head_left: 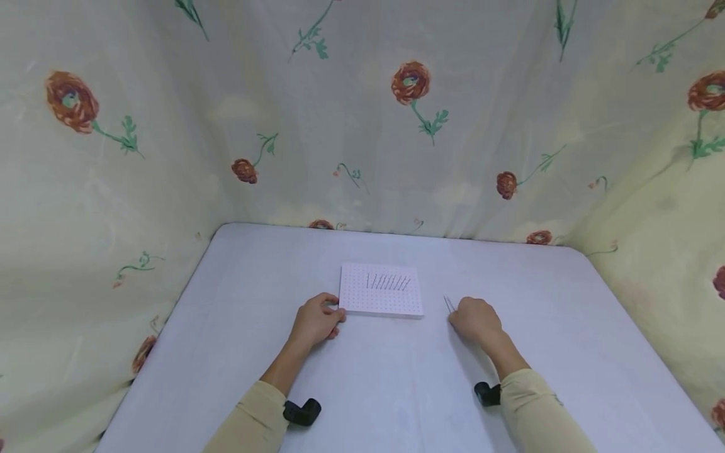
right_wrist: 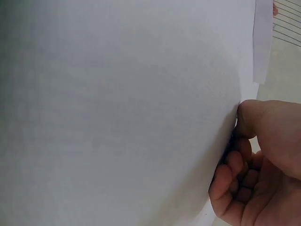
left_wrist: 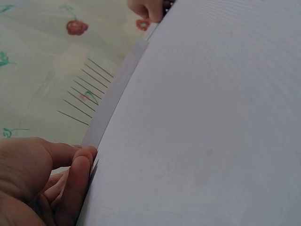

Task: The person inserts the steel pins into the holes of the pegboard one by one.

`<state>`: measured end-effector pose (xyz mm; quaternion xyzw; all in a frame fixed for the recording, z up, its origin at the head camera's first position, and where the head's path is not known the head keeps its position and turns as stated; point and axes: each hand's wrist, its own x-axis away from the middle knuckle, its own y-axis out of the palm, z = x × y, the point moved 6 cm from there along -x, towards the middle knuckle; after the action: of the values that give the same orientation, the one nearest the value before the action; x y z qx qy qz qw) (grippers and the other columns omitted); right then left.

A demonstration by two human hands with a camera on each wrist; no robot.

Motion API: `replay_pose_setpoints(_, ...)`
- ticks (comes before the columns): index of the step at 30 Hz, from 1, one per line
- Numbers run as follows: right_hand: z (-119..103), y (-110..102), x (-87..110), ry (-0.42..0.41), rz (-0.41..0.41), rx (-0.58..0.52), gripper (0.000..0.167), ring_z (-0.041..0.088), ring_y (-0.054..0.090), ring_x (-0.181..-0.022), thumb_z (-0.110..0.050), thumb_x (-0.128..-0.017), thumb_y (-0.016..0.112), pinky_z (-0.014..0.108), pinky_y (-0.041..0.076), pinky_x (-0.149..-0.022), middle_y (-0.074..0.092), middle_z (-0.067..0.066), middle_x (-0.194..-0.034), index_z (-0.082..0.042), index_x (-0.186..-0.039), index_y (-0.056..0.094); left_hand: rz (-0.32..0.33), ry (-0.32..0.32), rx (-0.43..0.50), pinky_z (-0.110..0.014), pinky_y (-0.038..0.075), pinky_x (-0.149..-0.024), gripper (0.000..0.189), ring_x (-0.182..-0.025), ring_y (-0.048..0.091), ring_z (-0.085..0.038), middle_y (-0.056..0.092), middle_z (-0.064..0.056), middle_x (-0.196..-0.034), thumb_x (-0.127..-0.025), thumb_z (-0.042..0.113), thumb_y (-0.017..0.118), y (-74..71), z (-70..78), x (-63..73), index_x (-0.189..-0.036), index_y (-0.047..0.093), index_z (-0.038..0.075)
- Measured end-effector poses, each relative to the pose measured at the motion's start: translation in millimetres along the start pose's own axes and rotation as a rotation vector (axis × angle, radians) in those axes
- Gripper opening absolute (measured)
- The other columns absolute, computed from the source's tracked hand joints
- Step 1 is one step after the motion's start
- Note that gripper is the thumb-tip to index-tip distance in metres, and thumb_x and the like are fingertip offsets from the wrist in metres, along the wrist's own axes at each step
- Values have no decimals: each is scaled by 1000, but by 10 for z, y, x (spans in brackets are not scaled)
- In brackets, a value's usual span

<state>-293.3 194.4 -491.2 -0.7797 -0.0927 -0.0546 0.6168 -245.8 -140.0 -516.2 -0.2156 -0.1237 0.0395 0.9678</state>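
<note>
A white pegboard point(head_left: 362, 303) full of small holes lies on the table, with a row of several thin upright metal pins point(head_left: 387, 282) toward its back right. My left hand point(head_left: 316, 321) grips the board's front left corner, thumb at the front edge and fingers curled by the side. Right of the board, my right hand point(head_left: 477, 319) holds slim tweezers point(head_left: 449, 304) low over the table, their two thin prongs pointing away from me. In the right wrist view the curled fingers point(right_wrist: 223, 181) and thumb mostly hide the tweezers.
The white-covered table point(head_left: 362, 384) runs back to a flower-printed curtain point(head_left: 351, 113), which also hangs along both sides. A black wrist device point(head_left: 303, 412) sits at the left cuff and another point(head_left: 487, 394) at the right cuff.
</note>
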Motion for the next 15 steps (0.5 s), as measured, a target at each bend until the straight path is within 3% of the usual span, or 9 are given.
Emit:
replay_pose_setpoints(6, -13, 13, 36, 4, -27, -15, 30, 26, 56, -65, -18, -94, 51, 35, 47, -55, 63, 16, -74, 3, -79, 64, -6, 8, -3, -20, 54, -51, 34, -54, 63, -12, 75, -4, -84, -97, 17, 68, 8, -28, 9, -129, 61, 5)
replay_pose_setpoints(15, 19, -29, 39, 11, -1, -76, 30, 29, 54, -70, -16, -93, 45, 43, 51, -63, 63, 23, -82, 12, -93, 57, 2, 15, -9, -20, 54, -51, 33, -54, 63, -12, 75, -4, -84, -97, 18, 68, 5, -16, -12, -128, 62, 6)
